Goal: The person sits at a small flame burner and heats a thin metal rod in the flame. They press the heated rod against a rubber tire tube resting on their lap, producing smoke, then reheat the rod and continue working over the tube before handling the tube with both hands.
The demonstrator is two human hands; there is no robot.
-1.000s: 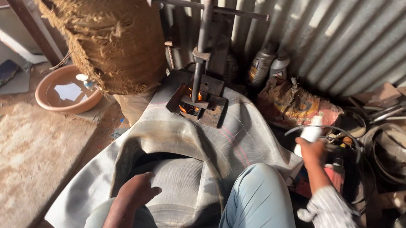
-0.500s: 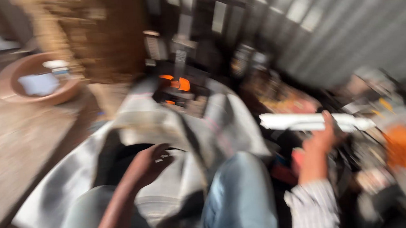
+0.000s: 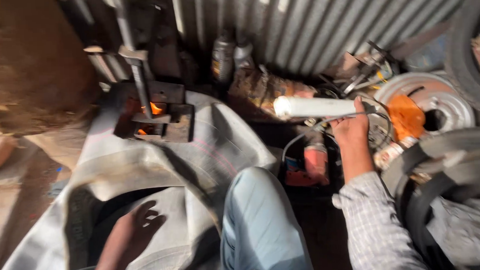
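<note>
Your right hand [image 3: 352, 129] was clenched around a white tube [image 3: 314, 106], grasping it near its right end. The tube lay roughly level, held up off the floor, its bright left end pointing toward the iron clamp [image 3: 150, 109]. It sat in front of the corrugated metal wall [image 3: 321, 23], above a red can [image 3: 316, 157] and a loose dark cable [image 3: 299, 138]. Your checked sleeve [image 3: 376, 221] ran down toward the bottom edge of the view.

Your left hand [image 3: 136, 231] rested with its grip released, fingers spread, palm down on the large grey rubber tube [image 3: 197, 153] draped over your lap. It held nothing. Your knee in light blue trousers [image 3: 259, 215] rose between the two hands, which were well apart.

The clamp stood on the far part of the rubber tube, upright screw rod [image 3: 134, 64] above it, with an orange glow [image 3: 153, 108] visible inside the frame. Two dark bottles [image 3: 231, 54] stood against the wall behind it. A brown sack [image 3: 26, 68] filled the upper left corner.

To the right of your right hand: a grey wheel rim [image 3: 438, 102] with an orange rag [image 3: 406, 117] on it, just beside the hand. Black tyres [image 3: 446, 164] lay below and right of the rim, and assorted metal tools [image 3: 367, 73] lay near the wall. Picture slightly motion-blurred; small items near the can could not be identified.
</note>
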